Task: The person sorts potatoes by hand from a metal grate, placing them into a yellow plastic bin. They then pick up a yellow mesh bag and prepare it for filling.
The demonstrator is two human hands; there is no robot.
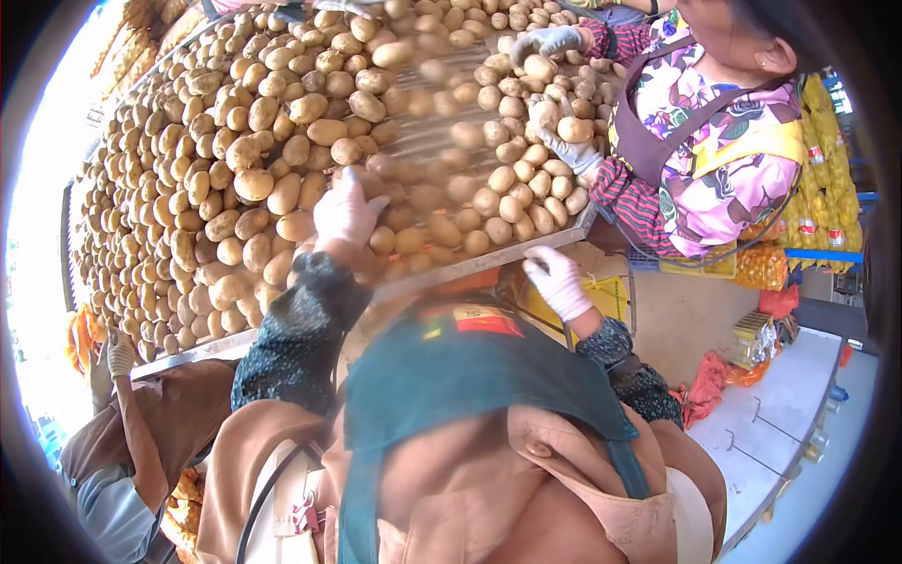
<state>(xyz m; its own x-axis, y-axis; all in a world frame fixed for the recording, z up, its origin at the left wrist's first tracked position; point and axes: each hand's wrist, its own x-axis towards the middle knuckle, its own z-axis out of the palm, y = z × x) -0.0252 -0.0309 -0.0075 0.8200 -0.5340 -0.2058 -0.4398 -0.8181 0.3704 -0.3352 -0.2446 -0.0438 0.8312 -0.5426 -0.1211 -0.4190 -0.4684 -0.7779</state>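
My left hand (345,214), in a pale glove, reaches over the sorting table onto the potatoes (310,108). Its fingers point forward with the thumb spread aside, touching the near side of the big heap, and nothing shows in its grip. My right hand (561,285), gloved alike, hovers just outside the table's metal rim (442,273), fingers apart and holding nothing. Right of my left hand, some potatoes are smeared by motion on the slatted tabletop (427,141). A smaller group of potatoes (526,193) lies by the right corner.
Across the right corner, a co-worker's gloved hands (568,150) handle potatoes. Another person's gloved hand (122,357) is at the left edge. A yellow crate (601,296) stands below the rim. Yellow net bags (817,179) and a white bench (761,423) are at right.
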